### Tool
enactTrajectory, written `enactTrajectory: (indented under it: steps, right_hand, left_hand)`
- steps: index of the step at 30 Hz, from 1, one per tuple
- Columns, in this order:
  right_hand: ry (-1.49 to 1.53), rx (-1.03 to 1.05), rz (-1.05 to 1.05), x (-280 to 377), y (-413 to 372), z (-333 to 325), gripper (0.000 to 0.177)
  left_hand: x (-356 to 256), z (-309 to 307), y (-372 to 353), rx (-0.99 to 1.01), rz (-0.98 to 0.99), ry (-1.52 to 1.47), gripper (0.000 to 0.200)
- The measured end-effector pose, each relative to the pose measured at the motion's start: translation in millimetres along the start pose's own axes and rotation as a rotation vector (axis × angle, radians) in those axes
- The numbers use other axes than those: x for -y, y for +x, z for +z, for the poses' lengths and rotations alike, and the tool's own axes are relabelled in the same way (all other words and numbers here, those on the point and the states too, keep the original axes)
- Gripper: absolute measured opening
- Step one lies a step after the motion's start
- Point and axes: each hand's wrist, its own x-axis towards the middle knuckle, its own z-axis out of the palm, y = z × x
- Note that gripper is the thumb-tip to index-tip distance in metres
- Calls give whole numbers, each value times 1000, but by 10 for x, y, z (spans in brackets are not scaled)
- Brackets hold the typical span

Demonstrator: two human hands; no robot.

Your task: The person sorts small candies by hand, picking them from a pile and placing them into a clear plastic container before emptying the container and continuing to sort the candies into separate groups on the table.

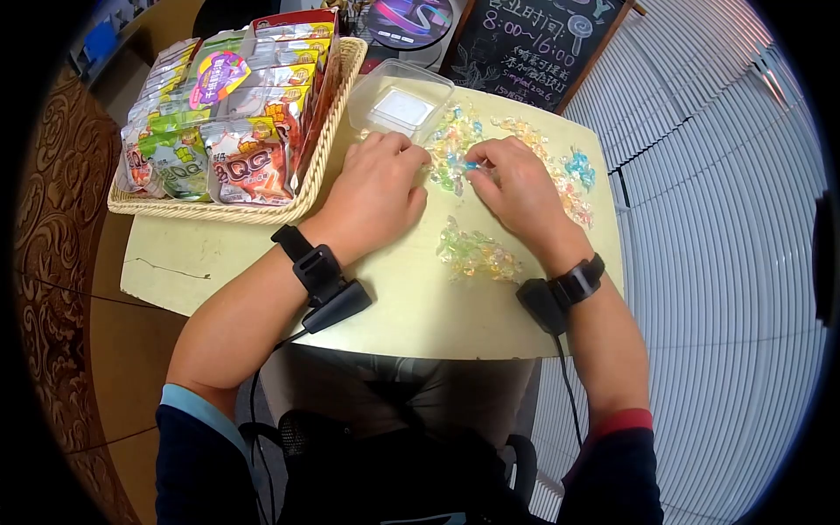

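Observation:
Wrapped candies in clear, shiny wrappers lie in loose piles on the pale yellow table (402, 306). My right hand (518, 185) is over the middle pile (459, 131), thumb and index finger pinched on a blue candy (472, 165). My left hand (376, 188) rests at the left edge of that pile, fingers bent downward; the fingertips are partly hidden, so what they touch is unclear. Blue candies (579, 169) sit in a small group on the right, above pink ones (576, 207). Green and pale orange candies (477, 254) form a pile nearer to me.
A clear plastic container (402, 101) stands behind my left hand. To the left, a wicker basket (328, 144) holds rows of snack packets (249, 157). A chalkboard (534, 52) stands behind the table; blinds (717, 219) hang on the right.

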Motion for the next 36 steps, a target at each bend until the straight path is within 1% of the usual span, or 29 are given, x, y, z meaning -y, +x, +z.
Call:
enactTrajectory:
  steps: [1, 4, 8, 10, 13, 15, 18, 23, 25, 26, 28, 29, 30, 31, 32, 33, 35, 36]
  right_hand:
    - [13, 3, 32, 14, -7, 1, 16]
    - [26, -28, 14, 0, -13, 9, 16]
    - [55, -69, -2, -15, -28, 18, 16]
    - [125, -84, 63, 13, -36, -13, 17]
    - [107, -97, 68, 1, -32, -54, 17]
    - [100, -56, 63, 15, -42, -50, 17]
    - [66, 3, 69, 4, -44, -17, 17]
    - [37, 23, 110, 22, -56, -2, 19]
    - [92, -67, 72, 15, -59, 1, 20]
    - [89, -68, 73, -1, -55, -31, 20]
    - [109, -242, 196, -108, -29, -161, 20]
    - [101, -316, 207, -328, -42, -238, 21]
    - [50, -360, 293, -394, -51, -402, 22]
    - [-66, -387, 385, -503, -81, -538, 21]
    - [-120, -402, 465, -697, -131, -623, 24]
    - [-121, -403, 465, -869, -190, -676, 24]
    - [-246, -344, 628, -1138, -308, -746, 26]
    - [-235, -278, 664, -1142, -317, -768, 30]
  left_hand:
    - [-5, 2, 1, 2, 3, -2, 32]
    - [0, -7, 6, 38, 10, -21, 34]
    - [-2, 3, 15, 5, 41, -66, 36]
    - [-19, -9, 28, -11, 43, -80, 36]
    - [-24, -1, 58, -24, 83, -111, 41]
    - [-1, 71, 68, -29, 160, -106, 46]
    - [-40, 116, 65, 6, 185, -105, 48]
    - [-31, 111, 37, 36, 207, -63, 46]
    - [-34, 103, 38, 42, 211, -45, 44]
    - [-37, 90, 35, 50, 206, -55, 42]
    - [-29, 78, 35, 54, 201, -64, 41]
    - [-19, 74, 28, 54, 199, -67, 39]
    - [-12, 68, 14, 55, 195, -71, 38]
    - [-9, 62, 4, 55, 193, -70, 38]
    - [-9, 61, 2, 53, 192, -72, 36]
    - [-11, 61, 5, 52, 192, -74, 35]
    - [-11, 58, 6, 60, 189, -72, 36]
    - [-10, 55, 6, 68, 183, -67, 37]
